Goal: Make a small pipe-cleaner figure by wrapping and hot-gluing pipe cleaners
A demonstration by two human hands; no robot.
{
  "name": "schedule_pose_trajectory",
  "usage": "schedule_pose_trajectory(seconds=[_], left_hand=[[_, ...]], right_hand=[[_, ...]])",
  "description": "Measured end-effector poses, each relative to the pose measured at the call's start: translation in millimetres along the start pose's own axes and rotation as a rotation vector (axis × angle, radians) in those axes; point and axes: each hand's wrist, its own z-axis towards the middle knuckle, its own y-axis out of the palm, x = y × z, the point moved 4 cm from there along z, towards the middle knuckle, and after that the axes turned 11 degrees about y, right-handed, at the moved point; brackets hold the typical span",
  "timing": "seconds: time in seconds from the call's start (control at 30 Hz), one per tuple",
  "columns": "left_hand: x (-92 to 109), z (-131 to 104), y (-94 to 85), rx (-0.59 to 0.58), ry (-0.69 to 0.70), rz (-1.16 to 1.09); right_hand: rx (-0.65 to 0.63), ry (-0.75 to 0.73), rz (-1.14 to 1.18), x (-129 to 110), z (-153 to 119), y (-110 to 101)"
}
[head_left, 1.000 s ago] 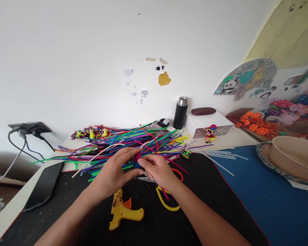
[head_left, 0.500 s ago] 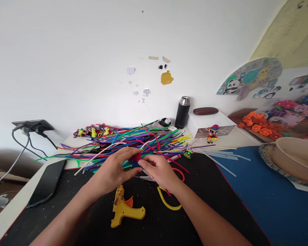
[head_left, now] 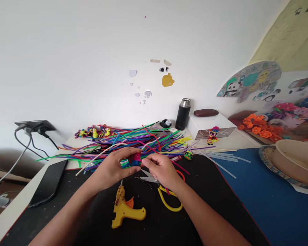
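My left hand (head_left: 117, 168) grips a small pink and blue piece (head_left: 136, 158), which looks like wound pipe cleaner, between its thumb and fingers. Close against the right side of that piece is my right hand (head_left: 159, 169), its thumb and forefinger pinched; what they hold is hidden. A short pink strip (head_left: 167, 191) shows below the right hand. Scissors with yellow handles (head_left: 170, 209) lie partly under the right hand, blades apart. Nearer to me a yellow glue gun (head_left: 127, 210) with an orange trigger lies on its side.
A heap of coloured pipe cleaners (head_left: 133, 138) spreads behind my hands. A phone (head_left: 48, 183) lies left on the black mat (head_left: 92, 218). Toward the back right stand a black bottle (head_left: 183, 114), a white box (head_left: 212, 123) and a small figure (head_left: 213, 135). A beige bowl (head_left: 297, 153) sits far right.
The right fingers have drawn slightly right, away from the pink and blue piece, so more of it shows. More of the scissor blades is visible. The view has shifted slightly.
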Motion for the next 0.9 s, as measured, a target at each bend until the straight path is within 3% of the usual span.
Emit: schedule_pose_trajectory(seconds=[0.33, 0.7, 0.9], left_hand=[[-9, -2, 2.4, 0.022, -0.058, -0.123], [-1, -1, 19.8, 0.227, -0.097, -0.511], [-2, -7, 28.5, 0.297, -0.125, -0.591]], right_hand=[[-0.038, 0.019, 0.087, 2, 3, -1], [-0.152, 0.061, 0.326, 4, 2, 8], [-0.274, 0.084, 0.413, 6, 1, 14]])
